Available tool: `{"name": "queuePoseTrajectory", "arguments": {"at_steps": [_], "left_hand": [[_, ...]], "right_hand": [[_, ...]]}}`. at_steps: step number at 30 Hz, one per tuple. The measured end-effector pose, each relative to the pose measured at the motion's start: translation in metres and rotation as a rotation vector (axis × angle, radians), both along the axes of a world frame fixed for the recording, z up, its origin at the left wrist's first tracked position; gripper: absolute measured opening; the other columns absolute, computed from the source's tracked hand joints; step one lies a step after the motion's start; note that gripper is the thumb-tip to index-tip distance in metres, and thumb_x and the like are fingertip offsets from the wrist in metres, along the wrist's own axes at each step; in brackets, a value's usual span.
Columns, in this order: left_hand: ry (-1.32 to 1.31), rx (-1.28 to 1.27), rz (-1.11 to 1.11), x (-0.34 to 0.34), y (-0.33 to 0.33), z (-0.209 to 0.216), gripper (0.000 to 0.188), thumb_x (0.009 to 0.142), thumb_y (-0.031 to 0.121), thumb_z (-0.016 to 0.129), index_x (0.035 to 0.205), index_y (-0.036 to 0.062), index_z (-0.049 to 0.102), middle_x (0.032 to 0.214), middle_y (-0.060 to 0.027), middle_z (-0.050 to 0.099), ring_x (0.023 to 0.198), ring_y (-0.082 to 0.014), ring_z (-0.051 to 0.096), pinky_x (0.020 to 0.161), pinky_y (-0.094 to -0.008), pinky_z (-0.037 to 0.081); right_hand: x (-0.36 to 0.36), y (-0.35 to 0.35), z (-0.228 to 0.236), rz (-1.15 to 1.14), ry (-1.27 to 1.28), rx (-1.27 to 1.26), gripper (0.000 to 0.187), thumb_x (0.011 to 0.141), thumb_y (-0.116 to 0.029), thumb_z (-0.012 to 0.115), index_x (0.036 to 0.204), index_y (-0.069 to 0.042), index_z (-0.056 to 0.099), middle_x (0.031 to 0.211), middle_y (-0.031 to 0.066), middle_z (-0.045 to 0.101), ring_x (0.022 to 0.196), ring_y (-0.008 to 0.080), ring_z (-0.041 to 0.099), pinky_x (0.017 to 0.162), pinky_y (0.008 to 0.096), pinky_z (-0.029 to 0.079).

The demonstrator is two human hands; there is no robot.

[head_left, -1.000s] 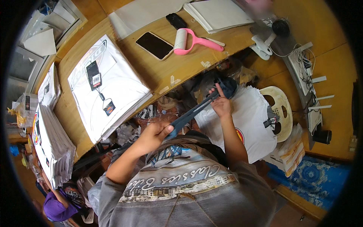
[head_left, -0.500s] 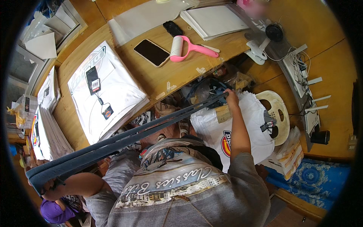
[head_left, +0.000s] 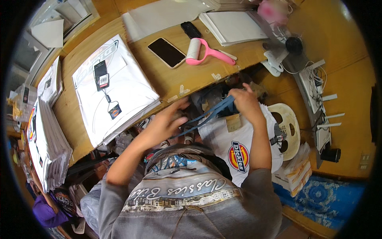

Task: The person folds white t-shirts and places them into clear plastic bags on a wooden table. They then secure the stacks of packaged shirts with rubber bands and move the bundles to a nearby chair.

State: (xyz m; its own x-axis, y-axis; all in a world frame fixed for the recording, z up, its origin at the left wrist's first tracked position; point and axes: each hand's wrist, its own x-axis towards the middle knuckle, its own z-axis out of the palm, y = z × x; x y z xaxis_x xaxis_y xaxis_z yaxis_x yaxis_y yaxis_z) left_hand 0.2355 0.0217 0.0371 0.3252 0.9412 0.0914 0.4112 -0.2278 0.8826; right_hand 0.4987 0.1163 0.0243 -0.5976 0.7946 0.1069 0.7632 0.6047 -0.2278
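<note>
Cloth strip, blue and narrow (head_left: 225, 105), hangs in the gap in front of the table, above the white shirts; the right hand (head_left: 248, 104) pinches its upper end in curled fingers, while the left hand (head_left: 161, 123) has thumb and fingers spread near the lower end, and whether a hidden finger touches the strip I cannot tell. To handle it well, I would keep the right pinch firm and close to the end, bring the left fingers together on both strands at once, and draw them level, so that the strip lies flat and untwisted; sweeping wide of the table edge should spare the folded shirts a knock. Counting outward: one strip, showing two strands; two hands; below, white shirts (head_left: 213, 137) whose number cannot be made out, with one round-topped red, yellow and black print in view; one cream plastic chair (head_left: 289, 113) beneath them. On the one table (head_left: 159, 85) are one phone (head_left: 167, 52), one pink lint roller (head_left: 219, 55), one small black object (head_left: 191, 30) and one pile of white sheets (head_left: 234, 26). One folded shirt pile (head_left: 133, 83) bears two black tags (head_left: 101, 75); left of it, one taller stack (head_left: 49, 149) has layers too tight to number.
</note>
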Motion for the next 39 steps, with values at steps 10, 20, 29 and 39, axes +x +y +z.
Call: {"name": "queuePoseTrajectory", "arguments": {"at_steps": [10, 20, 29, 39], "left_hand": [[-0.807, -0.493, -0.12, 0.073, 0.062, -0.075, 0.019, 0.085, 0.004, 0.04, 0.101, 0.004, 0.031, 0.064, -0.0039, 0.044, 0.054, -0.0109, 0.043, 0.057, -0.0213, 0.04], [-0.598, -0.5, 0.183, 0.027, 0.087, -0.045, 0.014, 0.082, 0.007, 0.049, 0.09, -0.0021, 0.057, 0.074, -0.0053, 0.059, 0.062, -0.0079, 0.053, 0.057, -0.0179, 0.043], [-0.611, -0.546, 0.195, -0.013, 0.053, 0.021, 0.012, 0.08, 0.0, 0.048, 0.086, -0.0058, 0.056, 0.073, -0.0089, 0.058, 0.066, -0.0138, 0.055, 0.062, -0.0235, 0.046], [-0.476, -0.509, -0.005, -0.048, 0.026, 0.024, 0.021, 0.072, -0.008, 0.052, 0.091, -0.0034, 0.059, 0.083, -0.0084, 0.061, 0.08, -0.014, 0.056, 0.073, -0.023, 0.044]], "right_hand": [[0.011, 0.037, -0.022, -0.166, -0.073, 0.103, 0.008, 0.07, -0.002, 0.044, 0.076, -0.004, 0.049, 0.073, 0.013, 0.056, 0.077, 0.0279, 0.054, 0.082, 0.0411, 0.035], [0.01, 0.213, -0.074, -0.297, 0.355, -0.047, 0.019, 0.071, -0.009, 0.058, 0.087, 0.002, 0.057, 0.072, 0.0111, 0.058, 0.063, 0.0188, 0.053, 0.059, 0.0296, 0.043], [-0.016, 0.235, -0.074, -0.197, 0.193, -0.291, 0.027, 0.06, -0.009, 0.068, 0.082, 0.002, 0.06, 0.066, 0.006, 0.056, 0.061, 0.0124, 0.051, 0.057, 0.0247, 0.042], [-0.005, 0.234, -0.081, -0.347, 0.399, 0.075, 0.02, 0.07, -0.007, 0.057, 0.089, 0.0, 0.058, 0.071, 0.0142, 0.059, 0.069, 0.0198, 0.058, 0.06, 0.0277, 0.044]]}}
